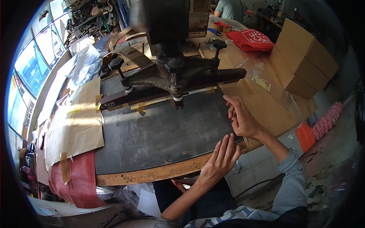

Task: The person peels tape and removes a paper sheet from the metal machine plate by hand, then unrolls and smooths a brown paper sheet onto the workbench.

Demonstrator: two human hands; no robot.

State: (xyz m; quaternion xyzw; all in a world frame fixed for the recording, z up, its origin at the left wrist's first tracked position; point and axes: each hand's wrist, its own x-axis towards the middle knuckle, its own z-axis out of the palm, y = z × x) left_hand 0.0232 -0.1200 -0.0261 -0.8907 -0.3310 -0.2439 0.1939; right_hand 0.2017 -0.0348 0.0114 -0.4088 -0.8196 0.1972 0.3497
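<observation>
My left hand (220, 160) lies at the front edge of the dark work mat (163, 136), fingers stretched out, with nothing seen in it. To its upper right, my right hand (243, 117) is over the mat's right end, its fingers curled together. Whether something small is inside those fingers cannot be made out. Beyond both hands stands a black metal press (167, 72) with a long dark bar (133, 95) across the mat. Yellow tape (141, 108) is stuck to the mat below the bar.
An open cardboard box (300, 57) and a red bag (251, 39) are at the back right. Brown paper (81, 121) covers the left side, above red sheeting (76, 178). A wooden edge (152, 173) runs along the front. Another person (230, 9) is at the far back.
</observation>
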